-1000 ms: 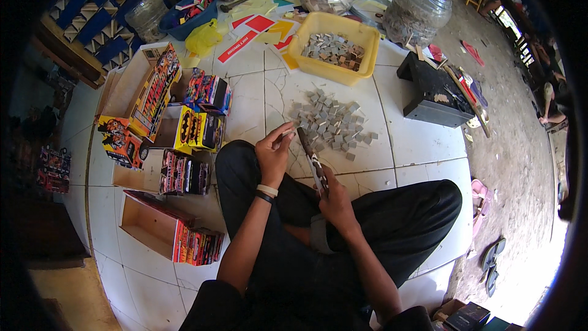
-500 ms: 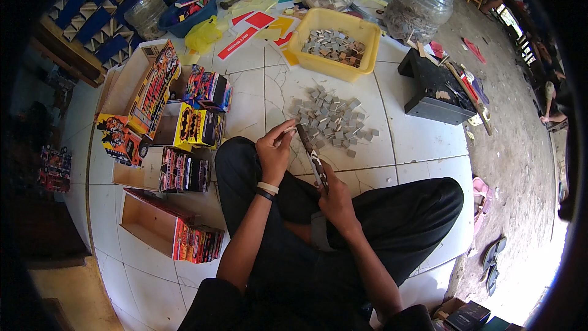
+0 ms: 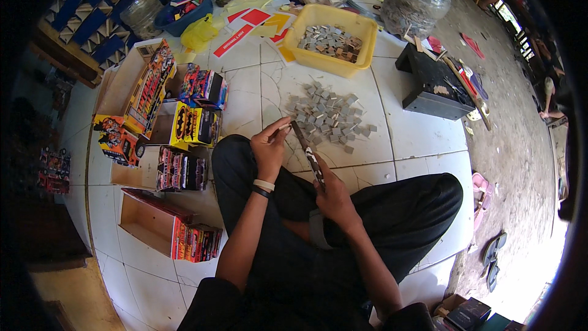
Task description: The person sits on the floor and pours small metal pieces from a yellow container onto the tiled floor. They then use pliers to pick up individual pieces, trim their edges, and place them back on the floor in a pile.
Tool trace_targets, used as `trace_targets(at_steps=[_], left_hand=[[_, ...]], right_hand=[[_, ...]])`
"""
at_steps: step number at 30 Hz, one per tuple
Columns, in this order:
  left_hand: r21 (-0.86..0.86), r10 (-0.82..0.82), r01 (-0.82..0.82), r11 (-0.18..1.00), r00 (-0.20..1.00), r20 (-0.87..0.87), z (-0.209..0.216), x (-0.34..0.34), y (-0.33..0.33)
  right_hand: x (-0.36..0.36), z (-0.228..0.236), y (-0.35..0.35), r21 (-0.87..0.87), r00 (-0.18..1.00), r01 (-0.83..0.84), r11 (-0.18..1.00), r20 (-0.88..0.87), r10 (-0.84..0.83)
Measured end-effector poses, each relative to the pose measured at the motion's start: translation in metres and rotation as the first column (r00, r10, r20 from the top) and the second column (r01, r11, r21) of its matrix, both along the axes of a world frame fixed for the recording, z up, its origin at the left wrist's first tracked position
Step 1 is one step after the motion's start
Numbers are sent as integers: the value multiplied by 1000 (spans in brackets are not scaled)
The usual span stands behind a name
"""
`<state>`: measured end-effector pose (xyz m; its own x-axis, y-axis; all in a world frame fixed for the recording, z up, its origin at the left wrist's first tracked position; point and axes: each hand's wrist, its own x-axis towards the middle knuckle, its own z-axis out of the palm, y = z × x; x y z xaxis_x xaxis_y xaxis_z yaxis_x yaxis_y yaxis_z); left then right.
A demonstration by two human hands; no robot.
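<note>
I sit cross-legged on a white tiled floor. My right hand grips a long narrow stack of small flat pieces, tilted up toward the left. My left hand pinches the stack's upper end with its fingertips. Just beyond my hands lies a loose pile of small grey square pieces on the tiles. Farther back stands a yellow tub holding more of the same grey pieces.
Open cardboard boxes with colourful small packets stand in a row at my left. A black box sits at the right. Clear jars, a blue tub and red and yellow cards lie at the back. Sandals rest on bare ground at right.
My hands have stayed over my lap with the stack; the left fingertips shifted slightly at its upper end. Nothing else has moved.
</note>
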<state>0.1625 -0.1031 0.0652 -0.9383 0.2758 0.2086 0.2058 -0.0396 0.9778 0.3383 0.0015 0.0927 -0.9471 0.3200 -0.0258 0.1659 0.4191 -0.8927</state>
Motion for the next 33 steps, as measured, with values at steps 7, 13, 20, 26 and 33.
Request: trace_targets(at_steps=[7, 13, 20, 26, 33], left_hand=[[19, 4, -5, 1000, 1000, 30, 5, 0, -3], [25, -3, 2, 1000, 999, 44, 6, 1, -4], [209, -31, 10, 978, 994, 101, 0, -3, -3], [360, -28, -48, 932, 979, 204, 6, -1, -7], [110, 106, -105, 988, 994, 0, 7, 6, -4]], right_hand=[[-3, -1, 9, -243, 991, -126, 962, -70, 112], [-2, 0, 9, -285, 989, -100, 953, 73, 126], [-5, 22, 8, -522, 991, -97, 847, 24, 129], [-9, 34, -14, -554, 978, 30, 832, 188, 90], [-5, 16, -35, 343, 984, 13, 939, 163, -73]])
